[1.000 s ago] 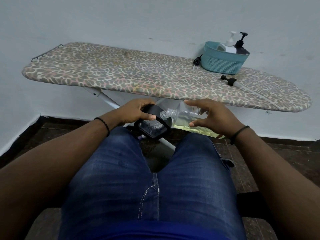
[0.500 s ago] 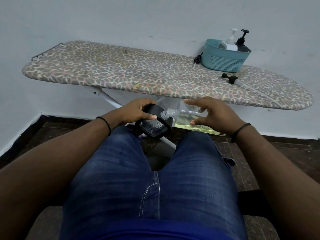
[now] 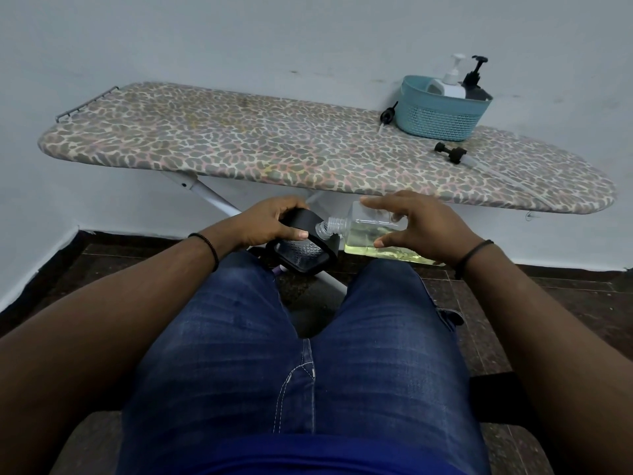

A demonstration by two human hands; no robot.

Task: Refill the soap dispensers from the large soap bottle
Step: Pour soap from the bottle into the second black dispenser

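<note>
Large soap bottle (image 3: 373, 231): We see a clear square-sided bottle lying on its side above our lap, uncapped, with pale yellow soap pooled along its lower wall. Its threaded neck points left and touches the dispenser.
Dispenser (image 3: 301, 245): A black, textured, squarish container sits just left of the bottle neck, tilted to meet it.
Right hand (image 3: 421, 228): Our right grip spans the bottle body, fingertips along its top edge and thumb on the near face, pinching it lightly.
Left hand (image 3: 270, 222): Our left grip wraps the dispenser, thumb pressed on its near side.
Handling: We judge the bottle stiff, smooth and probably slippery with soap, and its weight shifts as the liquid runs. The flat sides near the middle look like the best hold. The dispenser looks light and rigid.
Progress: We judge pouring is at hand; whether soap is flowing we cannot tell.
Ironing board (image 3: 239, 145): Beyond the bottle stands a leopard-print board serving as our table.
Basket (image 3: 442, 114): Far beyond the bottle, to its right, a teal basket on the board holds a white pump bottle (image 3: 450, 84) and a black pump bottle (image 3: 474, 84).
Loose pump heads: One (image 3: 388, 114) lies just left of the basket, another (image 3: 450, 153) just in front of it.
Obstacles: The board's white leg (image 3: 212, 197) passes behind the dispenser; nothing sits between the bottle and the dispenser.
</note>
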